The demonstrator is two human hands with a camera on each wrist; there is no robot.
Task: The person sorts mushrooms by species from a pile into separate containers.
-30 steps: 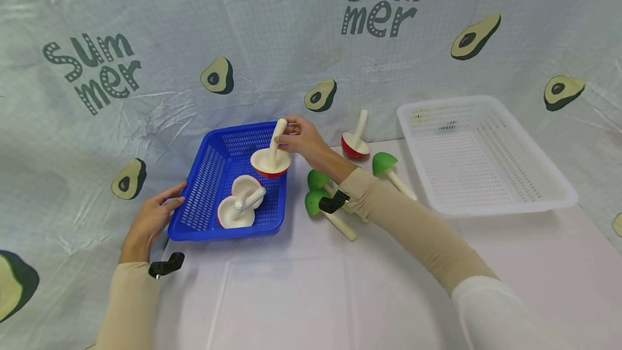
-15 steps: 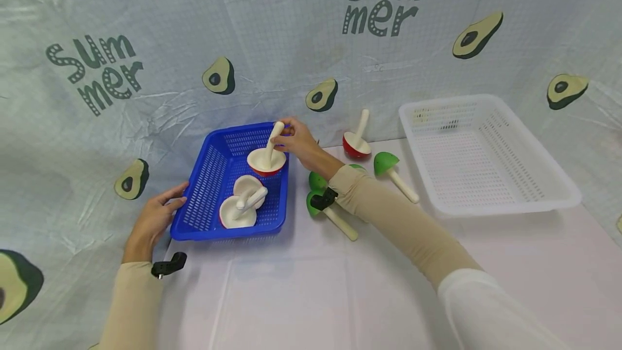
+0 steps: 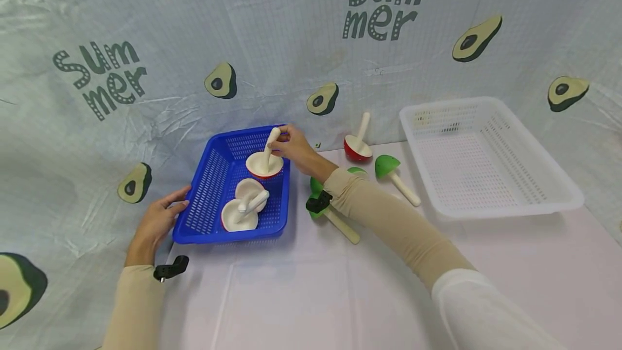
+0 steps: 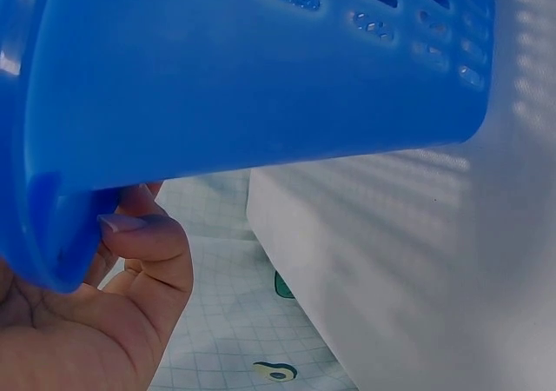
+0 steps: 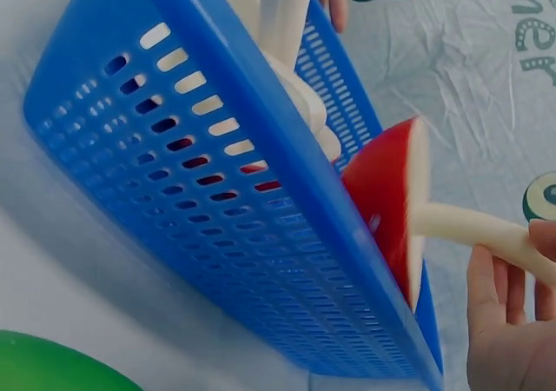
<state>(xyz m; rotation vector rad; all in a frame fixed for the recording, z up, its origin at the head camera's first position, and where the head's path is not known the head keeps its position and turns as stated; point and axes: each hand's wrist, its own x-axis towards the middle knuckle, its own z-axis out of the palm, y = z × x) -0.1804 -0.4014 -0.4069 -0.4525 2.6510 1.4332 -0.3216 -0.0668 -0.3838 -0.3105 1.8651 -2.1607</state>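
My right hand (image 3: 297, 150) pinches the pale stem of a red toy mushroom (image 3: 256, 162), which hangs cap down over the back right of the blue basket (image 3: 227, 237). In the right wrist view, its red cap (image 5: 387, 195) overlaps the basket's rim, and my fingertips are near the stem's end. Two more toy mushrooms (image 3: 238, 219) lie in the basket's front part, pale undersides up. At the left side, my left hand (image 3: 156, 221) holds the basket rim; the left wrist view has its thumb and fingers (image 4: 152, 239) curled at the rim's edge.
Right of the basket lie several green toy mushrooms (image 3: 387, 165), some partly hidden by my right forearm. Another red toy mushroom (image 3: 358, 148) sits cap down near the back wall. A white basket (image 3: 505, 213) stands at the right. A printed cloth (image 3: 272, 26) hangs behind.
My right hand has carried the red mushroom slightly left and down, into the blue basket's area. The left hand has stayed at the rim. The view has shifted a little.
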